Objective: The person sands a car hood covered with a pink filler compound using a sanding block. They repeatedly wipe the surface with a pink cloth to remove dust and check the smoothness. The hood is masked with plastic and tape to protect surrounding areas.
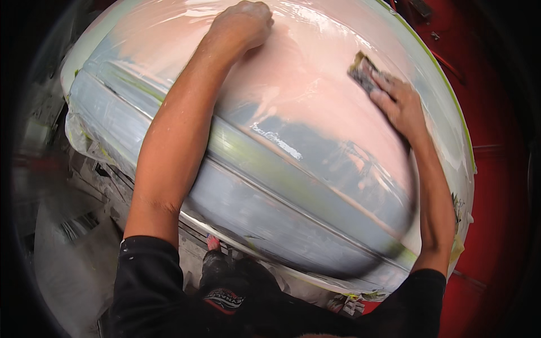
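Note:
A large curved vehicle body panel spreads out in front of me, wet and glossy, with patches of pink, blue-grey and greenish yellow. On its far middle part my left hand is closed like a fist against the surface. Whatever may be inside those fingers is hidden. Farther right, my right hand grips a dark, worn sanding block with a yellowish edge, lying on the pink area. Milky wet streaks show around both hands.
Pale masking film hangs along the panel's left edge, and green tape lines its right edge. Red flooring shows at the right. Below are my dark clothes and a foot. Cluttered, blurred items fill the left side.

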`<state>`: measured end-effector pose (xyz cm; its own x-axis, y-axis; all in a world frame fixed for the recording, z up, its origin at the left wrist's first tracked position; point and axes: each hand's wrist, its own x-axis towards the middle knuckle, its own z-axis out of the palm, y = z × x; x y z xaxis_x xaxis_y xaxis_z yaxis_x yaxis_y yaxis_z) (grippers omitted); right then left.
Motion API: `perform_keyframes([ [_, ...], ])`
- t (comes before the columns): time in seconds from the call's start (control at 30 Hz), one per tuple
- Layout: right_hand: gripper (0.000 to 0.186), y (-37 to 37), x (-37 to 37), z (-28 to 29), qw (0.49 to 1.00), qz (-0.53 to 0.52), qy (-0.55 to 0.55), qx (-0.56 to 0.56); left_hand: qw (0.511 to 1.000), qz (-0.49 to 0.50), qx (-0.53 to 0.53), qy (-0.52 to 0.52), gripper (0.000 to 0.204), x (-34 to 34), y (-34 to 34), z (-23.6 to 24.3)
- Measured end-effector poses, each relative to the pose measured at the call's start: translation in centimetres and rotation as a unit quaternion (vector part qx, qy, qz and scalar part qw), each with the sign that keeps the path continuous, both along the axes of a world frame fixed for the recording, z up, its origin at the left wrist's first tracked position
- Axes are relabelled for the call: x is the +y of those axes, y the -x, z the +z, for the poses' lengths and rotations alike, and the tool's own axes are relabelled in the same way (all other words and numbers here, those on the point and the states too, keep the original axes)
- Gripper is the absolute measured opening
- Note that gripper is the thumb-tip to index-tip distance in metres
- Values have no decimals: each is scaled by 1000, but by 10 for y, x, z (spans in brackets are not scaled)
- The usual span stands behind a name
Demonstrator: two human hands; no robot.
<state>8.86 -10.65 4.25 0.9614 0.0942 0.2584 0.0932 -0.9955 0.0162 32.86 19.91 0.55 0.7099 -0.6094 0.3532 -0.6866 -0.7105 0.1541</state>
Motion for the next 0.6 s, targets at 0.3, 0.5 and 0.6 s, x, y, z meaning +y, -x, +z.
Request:
perform_keyframes([
  [0.3, 47, -8, -53, 15, 998, -26, -45, -26, 997, -46, -65, 19, 39, -11, -4, -9],
  [0.5, 45, 54, -12, 7, 999, -12, -28, 20, 999, 18, 24, 14, 39, 6, -3, 2],
  [0.6, 48, 113, -12, 13, 997, 0, -61, 51, 997, 38, 39, 55, 38, 1, 8, 7],
])
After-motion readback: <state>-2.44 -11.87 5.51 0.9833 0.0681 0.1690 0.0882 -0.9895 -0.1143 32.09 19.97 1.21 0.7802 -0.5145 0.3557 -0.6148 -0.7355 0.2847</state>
